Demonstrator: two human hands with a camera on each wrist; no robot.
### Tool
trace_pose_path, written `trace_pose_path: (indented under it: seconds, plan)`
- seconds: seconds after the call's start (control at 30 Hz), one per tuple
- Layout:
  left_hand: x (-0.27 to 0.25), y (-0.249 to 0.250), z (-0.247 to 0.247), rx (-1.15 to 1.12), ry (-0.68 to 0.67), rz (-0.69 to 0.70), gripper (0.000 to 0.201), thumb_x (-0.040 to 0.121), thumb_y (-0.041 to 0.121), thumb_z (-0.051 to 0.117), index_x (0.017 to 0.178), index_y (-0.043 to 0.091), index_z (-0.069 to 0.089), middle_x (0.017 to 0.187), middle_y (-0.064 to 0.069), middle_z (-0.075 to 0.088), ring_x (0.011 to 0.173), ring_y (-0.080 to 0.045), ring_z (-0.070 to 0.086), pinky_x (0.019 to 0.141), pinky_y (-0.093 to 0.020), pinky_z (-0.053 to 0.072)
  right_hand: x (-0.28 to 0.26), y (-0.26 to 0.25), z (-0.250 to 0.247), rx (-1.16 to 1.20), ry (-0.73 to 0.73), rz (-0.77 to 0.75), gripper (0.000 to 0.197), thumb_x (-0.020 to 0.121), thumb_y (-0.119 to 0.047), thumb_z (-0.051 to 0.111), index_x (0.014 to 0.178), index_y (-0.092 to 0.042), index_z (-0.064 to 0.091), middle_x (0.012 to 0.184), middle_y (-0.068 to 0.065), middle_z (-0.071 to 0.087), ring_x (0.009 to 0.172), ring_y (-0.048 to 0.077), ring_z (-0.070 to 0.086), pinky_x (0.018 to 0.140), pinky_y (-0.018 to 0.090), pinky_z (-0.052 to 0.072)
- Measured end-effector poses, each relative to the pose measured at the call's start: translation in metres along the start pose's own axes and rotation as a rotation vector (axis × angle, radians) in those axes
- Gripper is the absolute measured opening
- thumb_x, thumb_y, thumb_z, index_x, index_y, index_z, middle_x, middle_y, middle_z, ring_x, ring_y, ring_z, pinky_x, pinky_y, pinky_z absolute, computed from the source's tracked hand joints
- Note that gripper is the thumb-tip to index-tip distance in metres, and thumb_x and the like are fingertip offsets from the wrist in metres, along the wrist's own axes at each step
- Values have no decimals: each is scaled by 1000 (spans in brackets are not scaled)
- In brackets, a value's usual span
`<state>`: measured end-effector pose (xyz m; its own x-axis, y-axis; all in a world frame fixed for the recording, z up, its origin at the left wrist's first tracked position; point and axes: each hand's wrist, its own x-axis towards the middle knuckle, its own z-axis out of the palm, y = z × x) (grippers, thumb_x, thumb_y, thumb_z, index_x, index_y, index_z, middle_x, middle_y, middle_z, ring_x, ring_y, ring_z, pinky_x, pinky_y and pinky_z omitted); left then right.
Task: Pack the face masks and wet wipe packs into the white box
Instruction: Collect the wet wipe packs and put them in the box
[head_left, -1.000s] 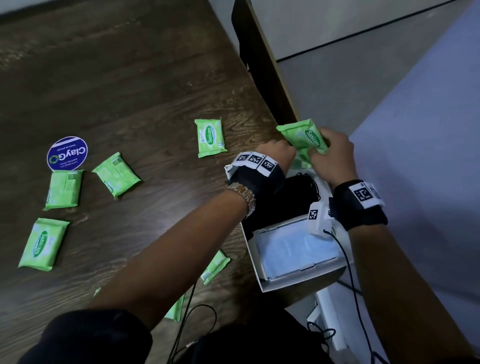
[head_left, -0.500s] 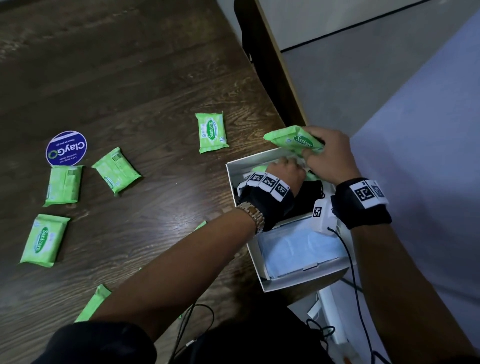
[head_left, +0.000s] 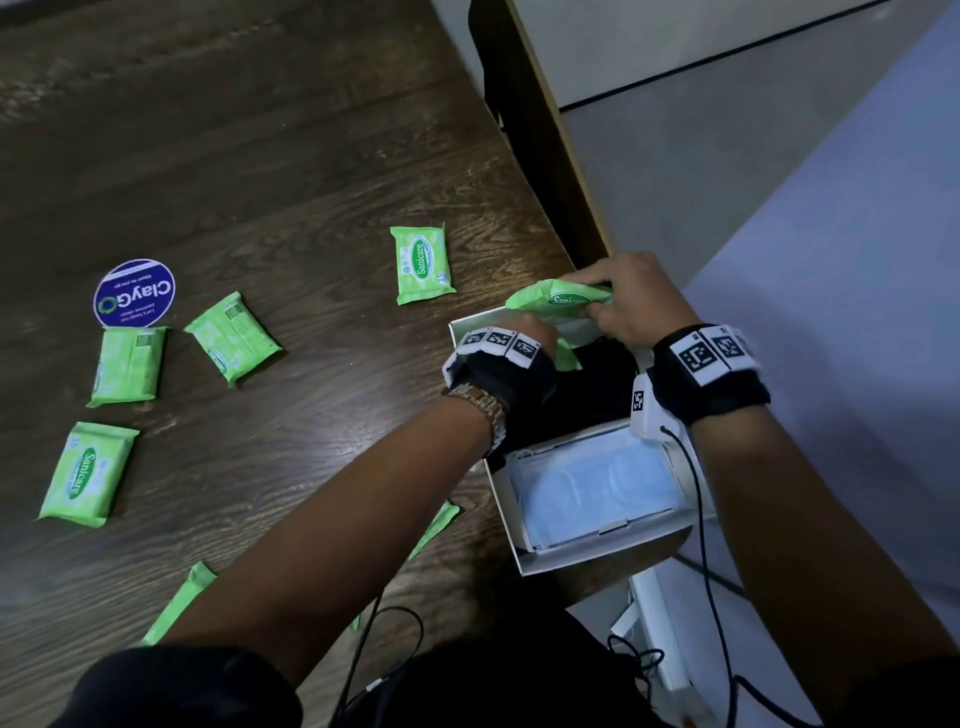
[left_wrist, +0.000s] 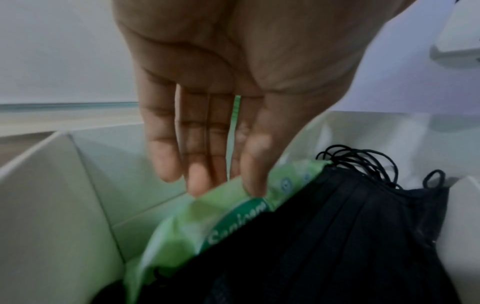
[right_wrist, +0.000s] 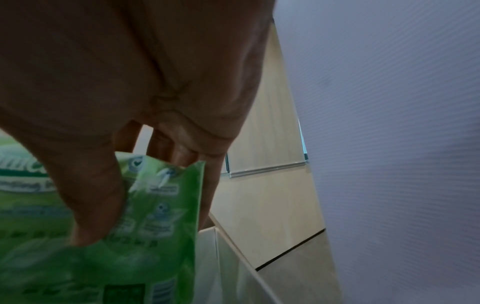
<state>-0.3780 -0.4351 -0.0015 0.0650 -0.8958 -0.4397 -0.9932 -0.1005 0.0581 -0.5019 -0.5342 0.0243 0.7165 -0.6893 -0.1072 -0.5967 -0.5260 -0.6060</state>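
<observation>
White box (head_left: 597, 558) at the table's right edge, near corner overhanging; bare wood (head_left: 270, 156) wide open to the left and beyond. Dark wood-grain tabletop, pale floor and a lavender surface (head_left: 841, 270) off to the right. Loose wet wipe packs scattered left of the box: one (head_left: 422, 264) near its far corner, three more (head_left: 234, 338) (head_left: 126, 365) (head_left: 85, 473) farther left beside a round blue sticker (head_left: 134, 293), and slivers of others (head_left: 179, 603) showing past the left forearm. Inside the box, blue face masks (head_left: 597, 491) at the near end, black face masks (left_wrist: 350, 236) in the middle, a green pack (left_wrist: 207, 226) wedged against the far wall beside them. Left hand (left_wrist: 221, 82) down in the box, fingers (left_wrist: 197, 179) straight and close together, tips pressing on that wedged pack. Right hand (head_left: 636, 306) above the far end of the box, thumb and curled fingers pinching another green pack (head_left: 558, 301) by its end, clear of the rim.
</observation>
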Motion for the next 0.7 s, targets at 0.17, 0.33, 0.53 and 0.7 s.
trace_pose_path:
  seconds: [0.17, 0.33, 0.53, 0.7]
  plan:
    - [5, -11, -8, -192, -60, -140, 33, 92, 15, 48, 122, 8, 57, 99, -11, 58, 94, -33, 60, 80, -41, 53, -1, -1, -6, -23, -11, -7, 42, 77, 2, 72, 111, -24, 75, 99, -2, 76, 82, 6, 63, 76, 18, 45]
    - [2, -17, -16, -195, -108, -152, 44, 83, 19, 55, 127, 12, 52, 117, -13, 57, 101, -36, 62, 74, -39, 50, -14, 2, -2, -61, 0, 12, 47, 74, 1, 68, 108, -30, 76, 90, 3, 77, 79, 23, 68, 75, 36, 56]
    - [28, -30, 5, -272, -236, -274, 31, 70, 31, 50, 94, 15, 61, 99, -7, 66, 87, -32, 65, 79, -44, 57, 2, -1, 37, -186, -209, 52, 50, 80, -8, 60, 119, -38, 70, 104, 9, 73, 98, 30, 66, 86, 38, 55]
    - [7, -30, -8, -222, -139, -283, 30, 87, 14, 59, 114, 3, 60, 115, -14, 64, 107, -34, 62, 74, -37, 47, 10, -10, 47, -228, -460, -17, 49, 87, -12, 63, 135, -15, 58, 133, 11, 60, 123, 27, 54, 105, 37, 44]
